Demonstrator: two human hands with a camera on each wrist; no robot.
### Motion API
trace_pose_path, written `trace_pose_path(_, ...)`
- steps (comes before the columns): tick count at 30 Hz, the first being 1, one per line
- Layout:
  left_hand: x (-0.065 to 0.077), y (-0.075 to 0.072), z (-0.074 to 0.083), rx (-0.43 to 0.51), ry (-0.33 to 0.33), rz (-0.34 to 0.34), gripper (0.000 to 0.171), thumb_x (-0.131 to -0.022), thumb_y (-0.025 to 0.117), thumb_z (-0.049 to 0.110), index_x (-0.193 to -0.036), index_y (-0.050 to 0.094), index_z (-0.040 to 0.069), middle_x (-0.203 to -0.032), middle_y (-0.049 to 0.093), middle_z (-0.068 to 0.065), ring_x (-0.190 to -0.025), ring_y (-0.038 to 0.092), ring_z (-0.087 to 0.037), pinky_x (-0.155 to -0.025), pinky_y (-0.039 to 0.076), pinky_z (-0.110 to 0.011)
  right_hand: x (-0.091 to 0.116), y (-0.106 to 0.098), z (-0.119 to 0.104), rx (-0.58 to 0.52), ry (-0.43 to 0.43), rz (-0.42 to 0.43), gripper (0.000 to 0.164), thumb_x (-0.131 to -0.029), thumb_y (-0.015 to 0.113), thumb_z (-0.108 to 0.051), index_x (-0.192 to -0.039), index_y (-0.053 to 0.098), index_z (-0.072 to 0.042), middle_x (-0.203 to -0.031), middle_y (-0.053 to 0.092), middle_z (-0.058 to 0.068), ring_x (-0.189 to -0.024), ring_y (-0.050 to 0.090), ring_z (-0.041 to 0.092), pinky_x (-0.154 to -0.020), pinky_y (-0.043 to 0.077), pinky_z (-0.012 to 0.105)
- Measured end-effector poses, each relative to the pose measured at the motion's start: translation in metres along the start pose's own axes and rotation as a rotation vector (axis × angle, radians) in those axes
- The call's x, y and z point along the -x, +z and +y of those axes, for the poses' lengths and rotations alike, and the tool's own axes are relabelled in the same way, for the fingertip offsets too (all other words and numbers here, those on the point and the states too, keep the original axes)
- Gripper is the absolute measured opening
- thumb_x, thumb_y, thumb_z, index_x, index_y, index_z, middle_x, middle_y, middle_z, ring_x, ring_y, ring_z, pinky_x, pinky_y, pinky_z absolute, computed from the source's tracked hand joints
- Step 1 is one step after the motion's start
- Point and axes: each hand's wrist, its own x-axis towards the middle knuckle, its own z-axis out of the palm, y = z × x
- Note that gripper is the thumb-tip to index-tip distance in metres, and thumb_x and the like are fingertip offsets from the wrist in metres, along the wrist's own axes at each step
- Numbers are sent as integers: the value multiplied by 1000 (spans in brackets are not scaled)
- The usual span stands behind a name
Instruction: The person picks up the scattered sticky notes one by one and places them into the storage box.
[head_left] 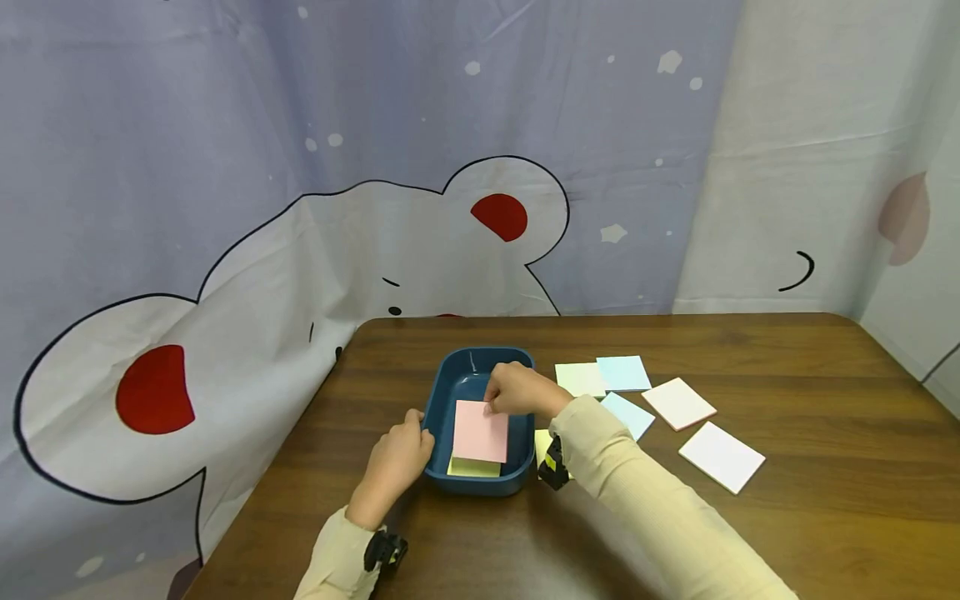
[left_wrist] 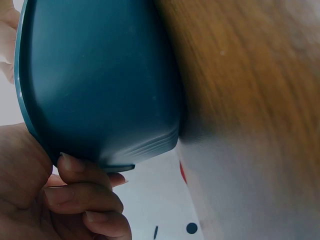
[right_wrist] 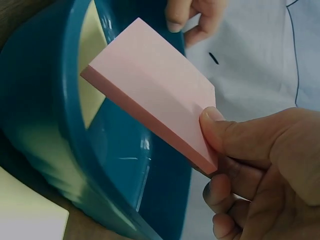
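Note:
A dark blue plastic bin (head_left: 480, 489) stands on the table. My left hand (head_left: 399, 454) grips its left side, with the thumb and fingers about the rim (left_wrist: 21, 95) in the left wrist view. My right hand (head_left: 521, 390) pinches a pink sticky note pad (head_left: 480, 432) by one corner, the thumb on top. In the right wrist view the pad (right_wrist: 155, 85) is tilted over the bin's opening. Below it, a yellow sticky note pad (head_left: 474, 470) lies inside the bin, partly hidden by the pink one.
To the bin's right lie a pale green pad (head_left: 580, 379), light blue pads (head_left: 624, 372), a pale pink pad (head_left: 678, 403) and a white pad (head_left: 722, 456). Another yellow pad (head_left: 543, 446) sits close beside the bin, partly behind my right wrist. A printed curtain (head_left: 420, 242) hangs behind the table.

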Motion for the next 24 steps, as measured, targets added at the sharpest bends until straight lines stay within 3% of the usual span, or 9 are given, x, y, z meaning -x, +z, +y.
trace_pose_path(12, 0, -1, 0, 15, -20, -18, 35, -92, 51, 18, -119, 55, -3, -89, 68, -22, -69, 66, -33, -63, 51, -49, -9, 20, -10, 35, 35, -33, 8, -83, 71, -8, -87, 77, -5, -89, 74, 6, -77, 63, 17, -76, 52, 39)
trace_pose_path(20, 0, -1, 1, 14, -5, 3, 34, -91, 52, 18, -117, 56, -3, -90, 68, -24, -70, 66, -37, -63, 51, -51, -10, 25, -12, 55, 41, -41, 5, -82, 72, -8, -84, 76, -7, -82, 72, 2, -68, 58, 12, -72, 47, 36)
trace_pose_path(24, 0, -1, 1, 11, -1, 7, 34, -91, 52, 17, -117, 56, -3, -89, 68, -24, -70, 66, -37, -62, 50, -50, -11, 28, -11, 114, 61, -32, 4, -81, 73, -10, -83, 75, -8, -81, 72, 0, -72, 59, 13, -79, 45, 40)
